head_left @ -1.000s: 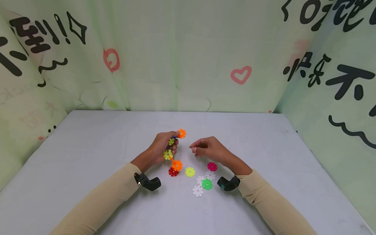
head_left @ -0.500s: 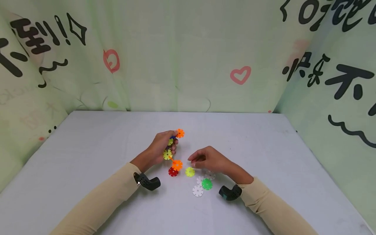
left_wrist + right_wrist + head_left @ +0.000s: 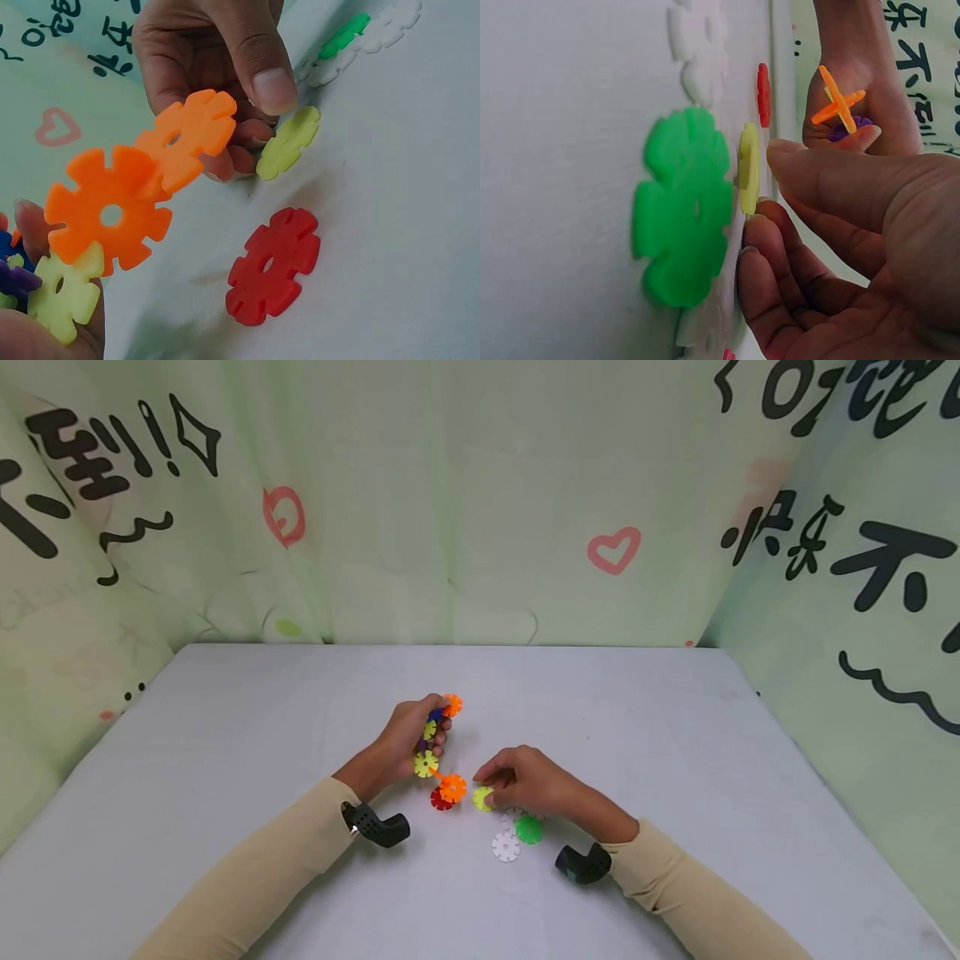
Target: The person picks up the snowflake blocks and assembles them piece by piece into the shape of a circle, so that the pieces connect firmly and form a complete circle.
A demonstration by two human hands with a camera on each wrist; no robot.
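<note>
Nearest: white disc [image 3: 506,847], green disc [image 3: 528,829], red disc [image 3: 440,799]. The right hand [image 3: 534,781] is at a flat yellow disc [image 3: 481,798]; whether it pinches, I cannot tell. Farther, the left hand [image 3: 407,732] grips a disc chain [image 3: 426,765], long axis running near to far, orange near end [image 3: 453,787] above the red disc.
</note>
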